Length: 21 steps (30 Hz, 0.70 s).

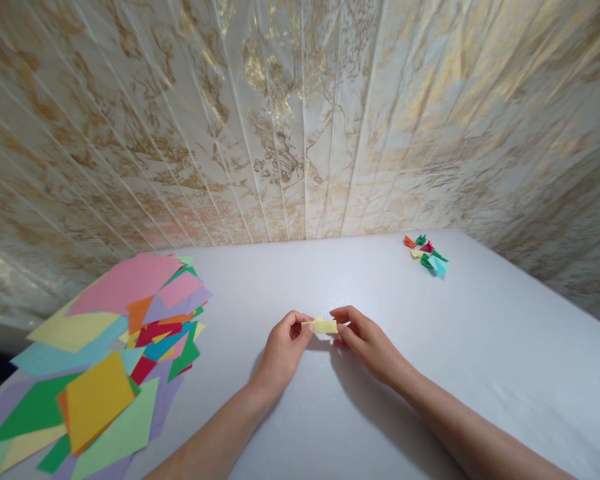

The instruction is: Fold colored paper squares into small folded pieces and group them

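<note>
A small folded strip of pale yellow paper is stretched between my two hands, a little above the white table. My left hand pinches its left end between thumb and fingers. At the right end, my right hand grips the paper with thumb and fingertips. The strip lies nearly level, with a small raised bump along its upper edge. The finger parts behind the paper are hidden.
Many coloured paper sheets and scraps spread over the left of the white table. Several small folded paper pieces lie at the back right. A white and gold patterned curtain hangs behind the table's far edge.
</note>
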Available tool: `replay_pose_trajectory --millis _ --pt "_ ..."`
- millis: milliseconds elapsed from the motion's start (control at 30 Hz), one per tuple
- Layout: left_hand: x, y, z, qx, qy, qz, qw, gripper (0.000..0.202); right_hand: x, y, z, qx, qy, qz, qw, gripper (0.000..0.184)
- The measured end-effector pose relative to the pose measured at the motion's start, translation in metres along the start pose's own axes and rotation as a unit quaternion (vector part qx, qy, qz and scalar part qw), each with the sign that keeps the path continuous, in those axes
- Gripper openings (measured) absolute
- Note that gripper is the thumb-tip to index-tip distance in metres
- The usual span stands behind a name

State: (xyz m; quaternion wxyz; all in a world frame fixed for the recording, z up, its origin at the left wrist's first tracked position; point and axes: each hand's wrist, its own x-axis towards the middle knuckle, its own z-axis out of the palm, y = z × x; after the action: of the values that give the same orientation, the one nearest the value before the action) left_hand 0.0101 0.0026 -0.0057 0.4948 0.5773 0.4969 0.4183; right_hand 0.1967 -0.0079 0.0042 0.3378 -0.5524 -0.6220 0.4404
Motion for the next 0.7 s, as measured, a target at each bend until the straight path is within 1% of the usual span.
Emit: replay_pose_trajectory --millis 100,167,267,433,600,700 --pt "0.000 0.001 -0.001 -0.076 0.026 -0.035 0.996 0.022 0.001 0.000 0.008 0.102 -0.008 -0.006 0.995 0.021" --pt "0.000 0.000 -0.001 -0.110 0.048 -0.046 0.992 0.025 0.002 0.001 0.013 0.131 -0.009 -0.012 0.991 0.015" --pt "0.000 -0.001 0.003 -0.146 0.063 -0.058 0.986 0.026 0.002 0.005 0.019 0.121 -0.016 -0.013 0.992 0.010" --pt "0.000 0.002 0.008 -0.165 0.062 -0.073 0.982 0.026 0.005 0.009 0.023 0.126 0.006 -0.022 0.992 0.008" --pt "0.002 0.001 0.011 -0.145 0.044 -0.058 0.987 0.024 0.010 0.010 0.025 0.168 0.031 -0.049 0.984 0.015" --pt "0.004 -0.003 0.012 -0.122 0.037 -0.054 0.990 0.024 0.013 0.013 0.028 0.208 0.040 -0.061 0.975 0.030"
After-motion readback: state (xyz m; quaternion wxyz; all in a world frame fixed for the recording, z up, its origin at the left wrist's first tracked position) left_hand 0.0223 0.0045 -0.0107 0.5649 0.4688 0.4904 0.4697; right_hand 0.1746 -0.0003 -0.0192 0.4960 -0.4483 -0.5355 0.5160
